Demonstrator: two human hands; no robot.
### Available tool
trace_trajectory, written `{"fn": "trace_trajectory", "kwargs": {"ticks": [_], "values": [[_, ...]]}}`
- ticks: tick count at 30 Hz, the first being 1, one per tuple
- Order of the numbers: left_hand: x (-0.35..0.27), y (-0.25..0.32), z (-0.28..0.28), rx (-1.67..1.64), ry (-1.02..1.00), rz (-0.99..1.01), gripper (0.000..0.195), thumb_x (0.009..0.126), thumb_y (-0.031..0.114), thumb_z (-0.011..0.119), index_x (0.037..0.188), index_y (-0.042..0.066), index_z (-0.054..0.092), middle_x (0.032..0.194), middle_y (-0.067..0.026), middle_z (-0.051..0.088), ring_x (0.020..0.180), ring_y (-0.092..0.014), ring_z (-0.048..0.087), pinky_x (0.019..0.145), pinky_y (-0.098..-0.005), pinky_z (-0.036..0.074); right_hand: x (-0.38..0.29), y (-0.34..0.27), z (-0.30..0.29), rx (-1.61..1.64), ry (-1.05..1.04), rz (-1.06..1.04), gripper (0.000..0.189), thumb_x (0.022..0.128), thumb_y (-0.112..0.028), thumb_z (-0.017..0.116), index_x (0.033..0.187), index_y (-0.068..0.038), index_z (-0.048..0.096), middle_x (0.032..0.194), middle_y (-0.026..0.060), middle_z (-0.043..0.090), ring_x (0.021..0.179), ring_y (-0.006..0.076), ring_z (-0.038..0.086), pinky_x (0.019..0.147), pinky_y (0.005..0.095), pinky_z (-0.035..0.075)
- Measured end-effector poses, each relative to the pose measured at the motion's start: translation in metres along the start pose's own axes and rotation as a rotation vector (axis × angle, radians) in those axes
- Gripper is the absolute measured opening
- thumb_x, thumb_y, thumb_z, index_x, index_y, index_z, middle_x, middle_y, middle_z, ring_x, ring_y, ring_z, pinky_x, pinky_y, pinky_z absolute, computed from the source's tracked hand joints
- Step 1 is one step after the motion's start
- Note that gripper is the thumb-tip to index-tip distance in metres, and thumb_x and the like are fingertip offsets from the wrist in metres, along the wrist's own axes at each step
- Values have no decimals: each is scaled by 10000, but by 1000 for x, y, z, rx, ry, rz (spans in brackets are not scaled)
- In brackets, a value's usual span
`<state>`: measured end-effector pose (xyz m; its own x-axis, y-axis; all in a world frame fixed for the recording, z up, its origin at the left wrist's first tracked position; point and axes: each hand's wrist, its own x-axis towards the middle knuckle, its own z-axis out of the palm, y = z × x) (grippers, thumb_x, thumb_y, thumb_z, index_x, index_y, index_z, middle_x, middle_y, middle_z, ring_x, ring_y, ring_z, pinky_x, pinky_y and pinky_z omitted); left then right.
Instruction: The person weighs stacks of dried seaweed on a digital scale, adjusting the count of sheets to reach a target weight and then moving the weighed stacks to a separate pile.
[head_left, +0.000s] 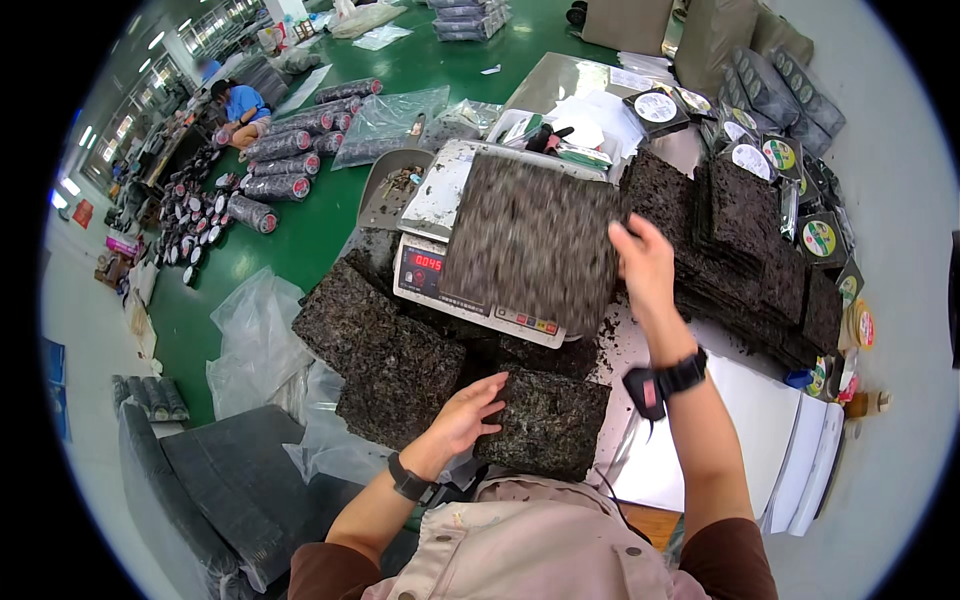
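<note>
My right hand grips the right edge of a dark seaweed sheet, thumb and fingers at its rim. Motion blurs the sheet, which hangs over a digital scale and hides part of its panel; red digits glow there. Fingers spread, my left hand is at the left edge of a front pile of seaweed sheets and holds nothing. A larger pile of seaweed sheets lies to its left. To the right of my right hand rise taller stacks of seaweed.
A metal dustpan with scraps stands behind the scale's left side. White paper covers the table at right. Labelled packs line the wall. Clear plastic bags are at left. A person sits near wrapped rolls on the green floor.
</note>
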<state>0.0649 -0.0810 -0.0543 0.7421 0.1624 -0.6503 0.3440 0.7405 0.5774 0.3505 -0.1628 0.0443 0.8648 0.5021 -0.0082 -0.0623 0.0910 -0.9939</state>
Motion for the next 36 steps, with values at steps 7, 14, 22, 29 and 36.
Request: {"fn": "trace_trajectory", "kwargs": {"ticks": [7, 14, 22, 29, 36], "values": [[8, -9, 7, 318, 115, 126, 216, 888, 215, 603, 1039, 61, 599, 947, -25, 621, 934, -116, 554, 789, -312, 481, 71, 35, 2, -384, 209, -161, 329, 850, -176, 635, 1049, 82, 586, 684, 65, 607, 615, 132, 528, 614, 262, 436], [15, -37, -19, 869, 219, 355, 371, 797, 172, 683, 1095, 3, 541, 968, -106, 559, 879, -177, 547, 724, -301, 486, -54, 71, -41, -538, -379, -140, 276, 776, -220, 685, 915, 5, 607, 861, 154, 607, 781, 268, 577, 708, 361, 463], [29, -65, -34, 1001, 364, 339, 609, 747, 190, 721, 1243, -4, 426, 1095, -172, 504, 901, -225, 545, 722, -319, 490, -138, 123, -78, -1005, -536, -160, 399, 627, -160, 795, 961, -53, 605, 936, 143, 568, 922, 311, 514, 784, 382, 455], [26, -54, -25, 778, 395, 308, 439, 706, 88, 754, 1048, 13, 489, 920, -71, 532, 735, -144, 532, 684, -277, 476, -127, 125, -89, -416, -606, 166, 312, 704, -88, 768, 952, -38, 586, 859, 35, 606, 796, 167, 584, 744, 294, 481], [25, -47, -26, 416, 89, 267, 170, 789, -13, 656, 824, 59, 506, 763, 59, 526, 746, -55, 510, 692, -213, 436, -127, 147, -103, -2, -529, 413, 211, 835, -133, 663, 1005, -26, 597, 891, 16, 607, 868, 101, 562, 790, 260, 453]]}}
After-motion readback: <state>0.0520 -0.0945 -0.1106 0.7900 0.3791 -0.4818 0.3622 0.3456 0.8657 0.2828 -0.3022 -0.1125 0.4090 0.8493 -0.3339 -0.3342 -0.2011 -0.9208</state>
